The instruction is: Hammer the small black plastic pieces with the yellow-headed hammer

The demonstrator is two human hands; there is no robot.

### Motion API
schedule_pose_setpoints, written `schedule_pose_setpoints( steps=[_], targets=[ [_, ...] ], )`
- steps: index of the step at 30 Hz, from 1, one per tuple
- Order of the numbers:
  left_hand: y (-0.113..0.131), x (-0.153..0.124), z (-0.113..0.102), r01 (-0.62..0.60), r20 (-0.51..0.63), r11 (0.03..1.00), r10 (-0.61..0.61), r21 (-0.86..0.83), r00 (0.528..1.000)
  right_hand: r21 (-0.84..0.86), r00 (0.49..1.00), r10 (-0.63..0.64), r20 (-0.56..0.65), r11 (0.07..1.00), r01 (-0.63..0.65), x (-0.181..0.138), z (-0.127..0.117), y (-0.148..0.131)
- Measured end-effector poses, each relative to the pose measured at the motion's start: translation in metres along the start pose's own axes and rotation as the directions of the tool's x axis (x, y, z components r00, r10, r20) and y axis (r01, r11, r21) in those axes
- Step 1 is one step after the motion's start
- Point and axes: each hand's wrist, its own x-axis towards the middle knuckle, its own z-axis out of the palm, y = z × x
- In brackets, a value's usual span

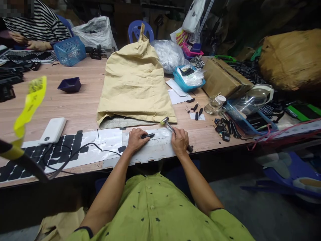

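My right hand (180,141) is closed around the dark handle of a small hammer (170,126), whose metal head with a yellowish face points up and to the left. In my left hand (136,140), the fingers grip a small black plastic part (147,136) that pokes out to the right. Both hands are over a scuffed, light grey work board (152,150) at the table's front edge. Just beyond them a large beige cloth bag (136,87) lies with its open end toward me. Several small black parts (197,113) lie on and around white paper to the right.
At left are a white power bank (53,130) with a black cable, a dark purple tray (69,85) and a blue basket (70,52). A glass jar (213,106), a cardboard box (223,77) and a blue crate (250,117) stand right. Another person in striped sleeves (45,23) sits far left.
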Motion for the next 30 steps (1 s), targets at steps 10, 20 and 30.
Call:
schedule_pose_setpoints(
  steps=[10,20,30],
  targets=[
    [0.0,-0.02,-0.015,-0.134,0.12,0.989,0.142,-0.065,0.983,-0.064,0.999,0.019,0.028,0.998,-0.017,-0.001,0.003,-0.009],
    [0.011,-0.109,0.008,-0.463,0.296,0.877,0.411,0.133,0.863,-0.087,1.0,-0.005,0.019,0.996,0.007,-0.003,0.003,-0.008],
    [0.005,-0.046,-0.013,-0.071,-0.148,0.997,0.076,0.034,0.986,-0.093,1.0,-0.008,0.024,0.996,0.01,-0.003,0.003,-0.01]
  ],
)
